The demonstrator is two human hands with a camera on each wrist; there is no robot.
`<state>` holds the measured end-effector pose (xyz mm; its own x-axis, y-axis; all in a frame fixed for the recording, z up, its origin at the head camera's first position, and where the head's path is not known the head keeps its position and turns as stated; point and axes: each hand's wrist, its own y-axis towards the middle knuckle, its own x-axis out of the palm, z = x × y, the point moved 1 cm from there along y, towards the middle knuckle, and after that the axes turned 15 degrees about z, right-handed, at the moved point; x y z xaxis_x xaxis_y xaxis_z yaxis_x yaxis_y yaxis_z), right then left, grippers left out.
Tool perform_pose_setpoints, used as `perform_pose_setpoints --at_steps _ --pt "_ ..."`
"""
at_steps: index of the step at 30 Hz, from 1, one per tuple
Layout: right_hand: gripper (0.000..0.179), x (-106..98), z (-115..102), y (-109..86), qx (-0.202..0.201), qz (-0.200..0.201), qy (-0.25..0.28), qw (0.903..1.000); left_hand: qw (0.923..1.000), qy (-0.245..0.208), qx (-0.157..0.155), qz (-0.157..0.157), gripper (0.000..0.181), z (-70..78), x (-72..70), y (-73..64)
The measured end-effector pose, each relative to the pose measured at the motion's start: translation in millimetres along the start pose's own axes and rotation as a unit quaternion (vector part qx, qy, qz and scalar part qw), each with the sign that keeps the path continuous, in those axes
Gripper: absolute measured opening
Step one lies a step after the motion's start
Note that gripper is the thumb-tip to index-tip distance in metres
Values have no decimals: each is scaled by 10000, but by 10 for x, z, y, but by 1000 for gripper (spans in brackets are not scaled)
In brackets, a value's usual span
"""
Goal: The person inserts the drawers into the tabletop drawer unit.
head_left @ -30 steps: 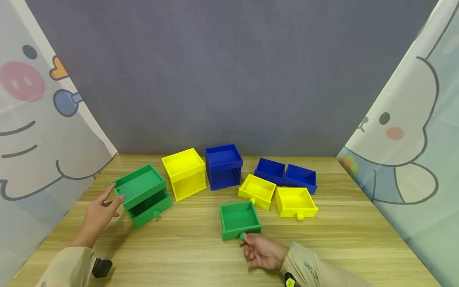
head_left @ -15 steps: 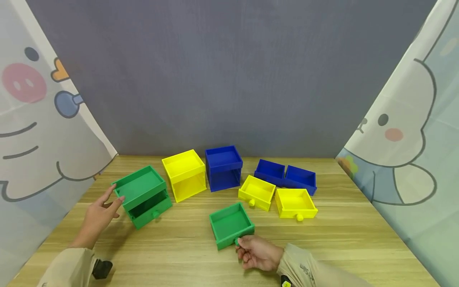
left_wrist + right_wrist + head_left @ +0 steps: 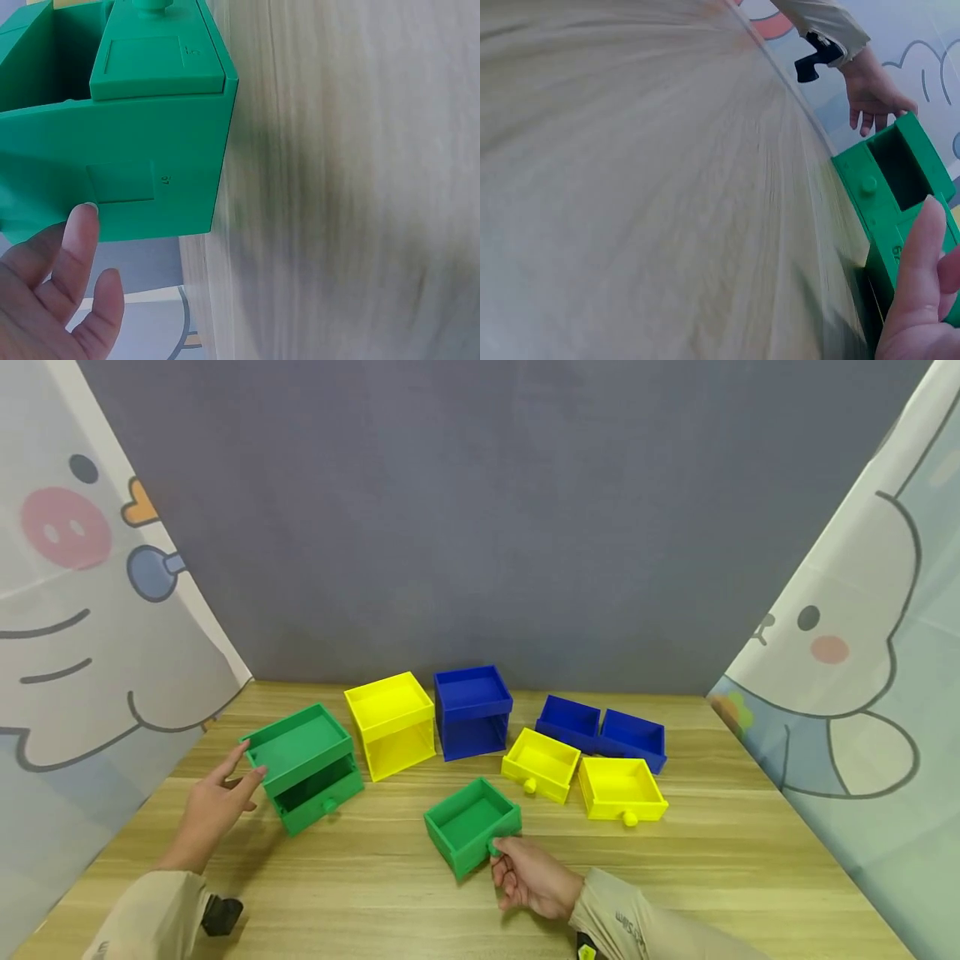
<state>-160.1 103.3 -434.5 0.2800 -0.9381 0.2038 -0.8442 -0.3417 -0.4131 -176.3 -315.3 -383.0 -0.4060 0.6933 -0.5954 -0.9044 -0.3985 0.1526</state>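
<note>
Three cabinets [image 3: 386, 703], five loose drawers [image 3: 621, 783]; left hand [image 3: 212, 812], fingers spread, touches green cabinet [image 3: 298, 747] near the table's [image 3: 360, 897] left edge; right hand [image 3: 536, 878] pinches one green drawer [image 3: 467, 831] by its knob [image 3: 492, 846].

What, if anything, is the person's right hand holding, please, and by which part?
The right hand holds the separate green drawer, pinched by its round front knob.

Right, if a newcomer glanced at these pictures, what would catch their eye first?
Probably the vivid yellow cabinet and blue cabinet, side by side at the back of the wooden table, with the green cabinet at the left. Next, near the middle, the right hand pinches the knob of a green drawer, while the left hand touches the green cabinet's side.
</note>
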Motion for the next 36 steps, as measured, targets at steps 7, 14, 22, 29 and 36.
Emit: perform_pose_setpoints --at_steps 7,14,22,29,36 --pt "21 29 -19 77 -176 259 -181 9993 9999 -81 35 75 75 -12 -1 -7" --pt "22 112 -78 110 -314 -44 -67 9995 10000 -39 23 61 74 0 -8 11" --pt "20 263 -115 198 -539 -310 -283 9977 10000 -25 -14 20 74 18 -13 16" --pt "20 436 -114 290 -816 -448 -431 9947 10000 -58 -1 30 74 38 18 16" --pt "20 657 -74 407 -882 -413 -533 9938 9996 -109 -45 257 73 8 36 -9"
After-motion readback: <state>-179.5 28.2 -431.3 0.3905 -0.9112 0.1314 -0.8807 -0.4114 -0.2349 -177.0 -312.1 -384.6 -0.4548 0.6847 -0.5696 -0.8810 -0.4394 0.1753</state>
